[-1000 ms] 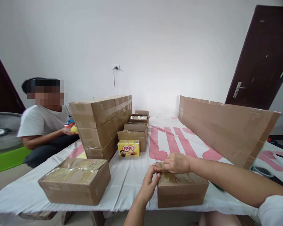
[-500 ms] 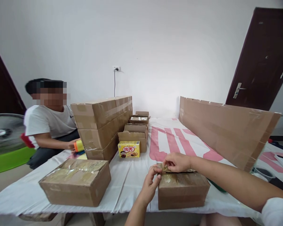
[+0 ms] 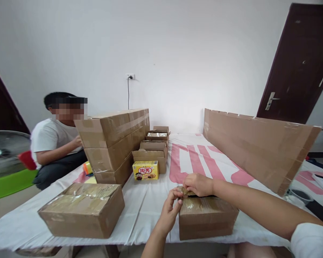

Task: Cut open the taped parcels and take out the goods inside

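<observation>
A small cardboard box with glossy packing tape over its top sits at the table's front, close to me. A dark gap shows along the top, beside a raised taped flap at the far left corner. My right hand reaches across from the right, its bent fingers pinching that flap. At the same corner my left hand has its curled fingers on the flap's left end, thumb by the box's side. The fingertips of both hands nearly meet. Whether loose tape is between them I cannot make out.
Another taped box stands front left. Behind it rise stacked cartons, with a yellow snack box and open cartons alongside. A long cardboard panel stands right, near a tape roll. A person crouches left.
My view has shifted slightly; both hands stay at the box's corner, almost unmoved. The person at the left has leaned toward the stacked cartons, and their hand has left the orange-and-yellow object.
</observation>
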Demonstrator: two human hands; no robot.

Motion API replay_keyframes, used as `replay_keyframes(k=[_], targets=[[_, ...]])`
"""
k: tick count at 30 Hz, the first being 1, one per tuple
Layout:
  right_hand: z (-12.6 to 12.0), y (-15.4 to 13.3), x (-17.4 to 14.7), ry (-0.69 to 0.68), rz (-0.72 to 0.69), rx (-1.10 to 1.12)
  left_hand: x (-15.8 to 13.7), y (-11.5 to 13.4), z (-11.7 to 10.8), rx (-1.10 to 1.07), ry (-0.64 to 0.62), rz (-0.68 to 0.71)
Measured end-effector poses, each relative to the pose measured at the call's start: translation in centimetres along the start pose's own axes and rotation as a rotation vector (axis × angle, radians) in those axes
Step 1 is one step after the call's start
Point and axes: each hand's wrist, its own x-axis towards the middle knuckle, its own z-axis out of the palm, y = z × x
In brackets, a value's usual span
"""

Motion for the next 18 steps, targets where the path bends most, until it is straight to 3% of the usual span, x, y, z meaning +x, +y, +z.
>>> replay_keyframes(k=[8, 18], targets=[[-0.3, -0.2, 0.6, -0.036, 0.002, -0.028, 0.2, 0.9, 0.1, 0.031, -0.019, 0.013], [-0.7, 0.3, -1.1, -0.022, -0.048, 0.03, 0.3, 1.9, 0.7, 0.172, 0.094, 0.045]])
